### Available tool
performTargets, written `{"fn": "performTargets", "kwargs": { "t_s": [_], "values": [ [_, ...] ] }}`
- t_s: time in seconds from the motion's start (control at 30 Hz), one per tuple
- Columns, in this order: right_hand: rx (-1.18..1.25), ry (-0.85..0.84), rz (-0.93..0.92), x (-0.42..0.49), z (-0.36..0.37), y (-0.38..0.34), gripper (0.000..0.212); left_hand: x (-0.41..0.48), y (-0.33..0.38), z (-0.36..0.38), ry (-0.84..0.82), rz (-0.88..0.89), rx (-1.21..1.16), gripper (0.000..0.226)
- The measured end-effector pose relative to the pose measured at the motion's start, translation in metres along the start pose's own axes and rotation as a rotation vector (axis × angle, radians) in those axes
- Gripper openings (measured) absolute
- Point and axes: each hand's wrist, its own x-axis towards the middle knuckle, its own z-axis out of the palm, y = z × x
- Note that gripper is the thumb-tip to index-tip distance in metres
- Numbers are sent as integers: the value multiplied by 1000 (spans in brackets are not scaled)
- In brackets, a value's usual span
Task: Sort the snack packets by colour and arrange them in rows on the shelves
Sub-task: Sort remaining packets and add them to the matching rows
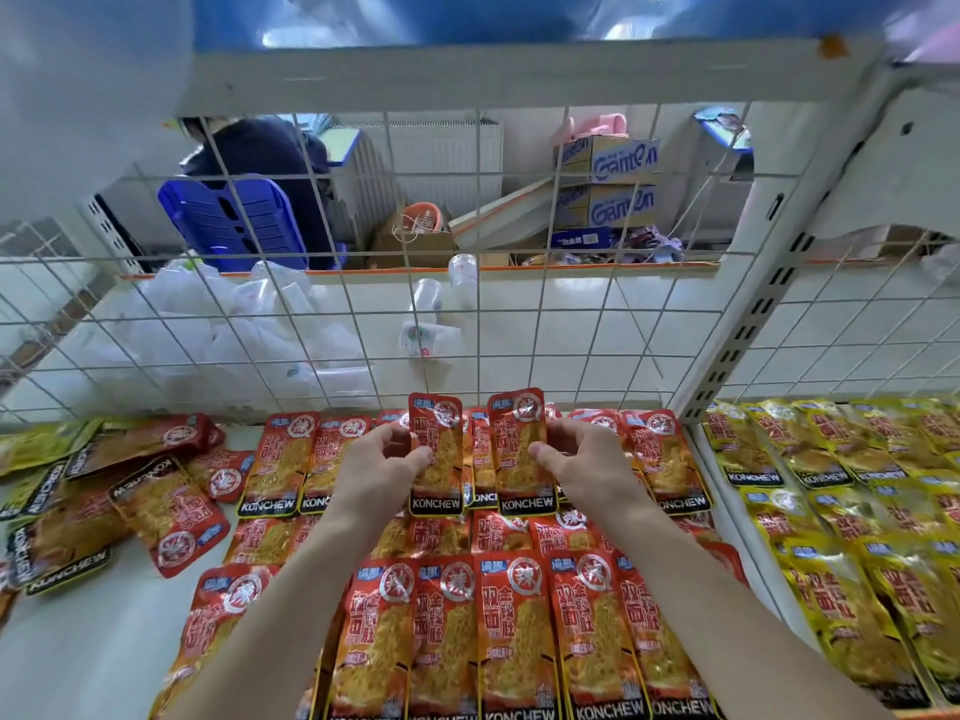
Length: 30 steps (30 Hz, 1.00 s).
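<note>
My left hand (382, 462) pinches a red snack packet (439, 449) by its left edge, and my right hand (576, 457) pinches another red packet (517, 449) by its right edge. Both packets are held upright, side by side, just above the back row of red packets (285, 459) on the white shelf (93, 641). More red packets (514, 631) lie in rows in front, under my forearms. A loose pile of red and yellow-green packets (104, 501) lies at the left. Yellow packets (841, 511) fill the shelf section at the right in rows.
A white wire grid (571, 330) closes the shelf's back. A perforated upright post (753, 314) divides the red section from the yellow one. Behind the grid are plastic bags (218, 324), small bottles (462, 275), a blue chair (234, 220), cardboard boxes (608, 184) and a seated person (260, 148).
</note>
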Motion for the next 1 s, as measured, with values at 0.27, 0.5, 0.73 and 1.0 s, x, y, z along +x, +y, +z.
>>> {"fn": "performTargets", "kwargs": {
  "t_s": [0.27, 0.5, 0.73, 1.0],
  "values": [
    [-148, 30, -22, 9, 17, -3, 18, 17, -4, -1, 51, 166, 344, 11],
    [-300, 104, -35, 14, 25, -6, 27, 23, -12, 0, 123, 222, 502, 15],
    [-378, 198, -65, 17, 35, -7, 26, 26, -14, 0, 159, 206, 593, 24],
    [-464, 249, -185, 16, 43, -2, 31, 27, -17, 1, 178, 250, 772, 26]
  ]
}}
